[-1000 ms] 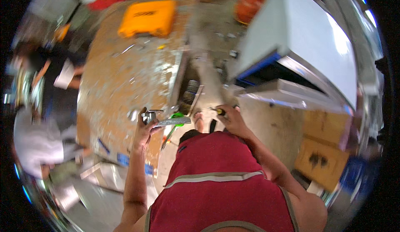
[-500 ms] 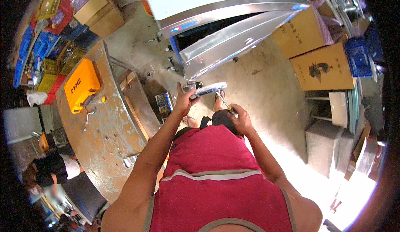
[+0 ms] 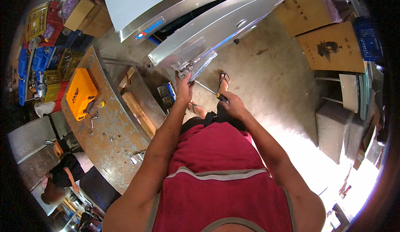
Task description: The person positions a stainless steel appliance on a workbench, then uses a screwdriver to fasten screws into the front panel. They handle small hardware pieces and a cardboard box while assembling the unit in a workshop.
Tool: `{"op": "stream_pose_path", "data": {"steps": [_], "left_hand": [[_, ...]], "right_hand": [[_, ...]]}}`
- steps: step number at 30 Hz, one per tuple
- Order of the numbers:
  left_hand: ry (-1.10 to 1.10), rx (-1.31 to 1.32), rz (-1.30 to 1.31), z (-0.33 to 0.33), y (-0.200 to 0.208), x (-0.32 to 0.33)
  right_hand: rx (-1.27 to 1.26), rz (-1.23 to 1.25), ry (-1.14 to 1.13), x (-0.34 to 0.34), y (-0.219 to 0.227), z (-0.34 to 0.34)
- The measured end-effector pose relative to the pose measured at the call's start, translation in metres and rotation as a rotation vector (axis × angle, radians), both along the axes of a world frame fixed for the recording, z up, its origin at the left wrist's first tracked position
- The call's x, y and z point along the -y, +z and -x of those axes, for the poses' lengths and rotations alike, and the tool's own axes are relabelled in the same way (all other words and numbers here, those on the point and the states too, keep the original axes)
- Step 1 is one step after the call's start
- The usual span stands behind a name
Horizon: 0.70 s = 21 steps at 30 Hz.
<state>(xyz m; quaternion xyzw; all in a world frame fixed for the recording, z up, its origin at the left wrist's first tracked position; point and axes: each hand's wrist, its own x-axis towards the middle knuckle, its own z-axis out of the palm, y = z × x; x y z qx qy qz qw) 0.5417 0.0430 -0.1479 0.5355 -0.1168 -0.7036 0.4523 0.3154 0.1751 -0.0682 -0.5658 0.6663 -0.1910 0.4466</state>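
My left hand point(image 3: 183, 89) closes around a shiny metal fitting point(image 3: 186, 70) with a long, flat, glossy piece beside it. I cannot make out its exact kind. It is held up at the lower left corner of a stainless steel door point(image 3: 221, 27), which stands ajar on a large white and steel cabinet point(image 3: 146, 2). Whether the fitting touches the door is unclear. In my right hand point(image 3: 234, 105) is a screwdriver point(image 3: 207, 88) with a yellow and black handle. Its shaft points up and left, the tip close beside my left hand and the fitting.
A worn metal workbench point(image 3: 110, 148) on the left carries an orange case point(image 3: 81, 93) and small tools. Below stands a box of small parts point(image 3: 166, 94). Cardboard cartons point(image 3: 333, 47) line the right. At lower left, another person point(image 3: 62, 178) is bent over.
My view has moved closer to the cabinet. The left hand has raised the fitting to the door's corner, and the screwdriver now points toward it from a lower right angle.
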Motion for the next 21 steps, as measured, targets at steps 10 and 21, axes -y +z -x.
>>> {"op": "stream_pose_path", "data": {"steps": [10, 21], "left_hand": [[-0.143, 0.013, 0.132, -0.012, 0.018, 0.009], [-0.152, 0.067, 0.158, -0.016, 0.031, 0.014]], "right_hand": [[-0.055, -0.100, 0.027, 0.025, -0.003, -0.013], [-0.102, -0.202, 0.063, 0.037, -0.006, -0.034]]}}
